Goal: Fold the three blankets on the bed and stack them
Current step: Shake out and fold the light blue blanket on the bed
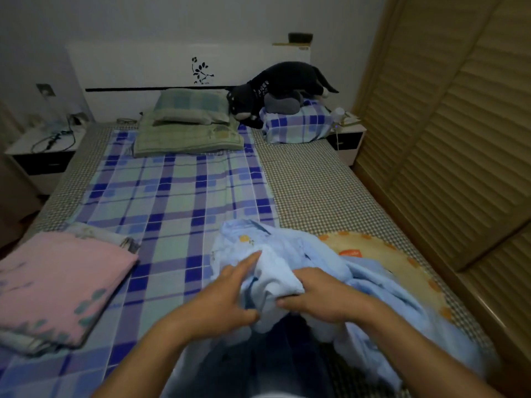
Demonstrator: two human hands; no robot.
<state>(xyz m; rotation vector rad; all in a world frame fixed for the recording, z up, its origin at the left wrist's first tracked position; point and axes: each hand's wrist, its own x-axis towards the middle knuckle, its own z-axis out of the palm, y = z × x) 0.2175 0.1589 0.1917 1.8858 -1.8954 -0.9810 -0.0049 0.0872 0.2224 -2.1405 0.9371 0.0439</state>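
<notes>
Head camera, foot of the bed: a person gathers a crumpled light-blue blanket (290,271) lying bunched at the near right of the mattress, partly over an orange patterned blanket (382,254); the left hand (224,300) pinches a fold between thumb and extended fingers, while the right hand (316,297) is curled tight round a bundle of the same cloth; a pink blanket (60,280) sits folded at the near left (seemingly done). The blue one looks soft, light and floppy; it probably handles best taken by two corners and shaken flat.
</notes>
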